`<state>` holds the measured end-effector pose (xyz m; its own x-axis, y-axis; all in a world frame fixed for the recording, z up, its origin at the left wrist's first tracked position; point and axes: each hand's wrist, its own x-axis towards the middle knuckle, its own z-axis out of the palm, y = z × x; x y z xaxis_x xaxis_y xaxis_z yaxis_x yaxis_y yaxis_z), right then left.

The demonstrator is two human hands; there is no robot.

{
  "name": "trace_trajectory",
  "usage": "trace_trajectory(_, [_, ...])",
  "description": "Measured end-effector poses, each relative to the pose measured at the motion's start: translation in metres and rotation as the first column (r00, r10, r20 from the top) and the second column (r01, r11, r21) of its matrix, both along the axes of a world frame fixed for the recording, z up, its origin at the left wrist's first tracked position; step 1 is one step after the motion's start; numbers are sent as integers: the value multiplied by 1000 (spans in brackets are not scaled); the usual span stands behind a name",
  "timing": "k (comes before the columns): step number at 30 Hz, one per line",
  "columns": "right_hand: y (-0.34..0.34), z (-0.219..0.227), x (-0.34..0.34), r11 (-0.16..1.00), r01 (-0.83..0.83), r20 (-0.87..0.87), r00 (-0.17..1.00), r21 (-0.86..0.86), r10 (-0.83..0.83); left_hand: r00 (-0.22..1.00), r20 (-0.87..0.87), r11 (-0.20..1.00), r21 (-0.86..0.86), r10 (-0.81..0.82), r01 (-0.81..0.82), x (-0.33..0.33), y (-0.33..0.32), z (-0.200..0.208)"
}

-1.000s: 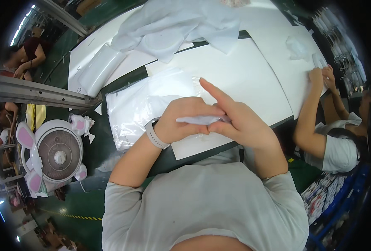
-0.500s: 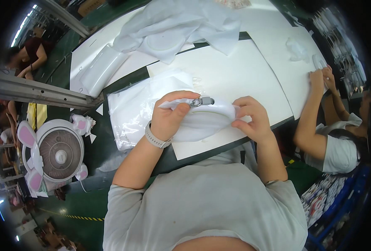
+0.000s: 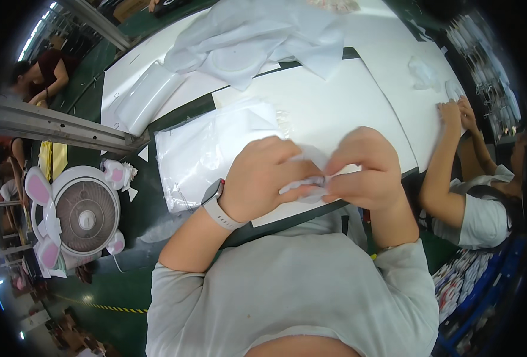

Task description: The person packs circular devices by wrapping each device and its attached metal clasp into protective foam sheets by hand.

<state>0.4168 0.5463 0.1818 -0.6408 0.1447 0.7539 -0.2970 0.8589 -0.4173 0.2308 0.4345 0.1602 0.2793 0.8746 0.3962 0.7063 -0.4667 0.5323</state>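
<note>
My left hand [image 3: 260, 175], with a pale watch on its wrist, is closed on a white, soft, loop-like piece [image 3: 312, 156] at the table's near edge. Pinched from the other side, the same piece is in the fingers of my right hand [image 3: 367, 169]. Between the fingertips a small grey clasp [image 3: 314, 180] partly shows. Both hands hide most of the white piece, so its exact kind is unclear. A clear plastic bag of folded white material [image 3: 207, 152] lies just left of my left hand.
Large white sheets [image 3: 334, 101] cover the dark table. Crumpled translucent wrapping [image 3: 263, 35] and a glossy white roll [image 3: 147, 98] lie farther back. At left stand a fan [image 3: 85, 208] with pink-and-white ears and a metal post [image 3: 61, 122]. A co-worker [image 3: 477, 205] works at right.
My hands have come together and turned inward around the white piece. Its loop, spread out before, is now bunched and mostly covered, with the clasp lower between the fingers.
</note>
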Motion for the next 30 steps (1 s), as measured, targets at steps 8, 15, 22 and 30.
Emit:
trace_trajectory(8, [43, 51, -101, 930, 89, 99, 993, -356, -58, 402, 842, 848, -115, 359, -517, -63, 10, -78])
trace_trajectory(15, [86, 92, -207, 834, -123, -249, 968, -538, -17, 857, 190, 873, -5, 479, -487, -42, 22, -95])
trace_trajectory(22, [191, 4, -292, 422, -342, -508, 771, -839, -385, 913, 105, 902, 147, 394, -406, -28, 27, -88])
trace_trajectory(30, [129, -59, -246, 554, 366, 250, 928, -747, -276, 903, -17, 898, 119, 429, -424, -33, 18, -101])
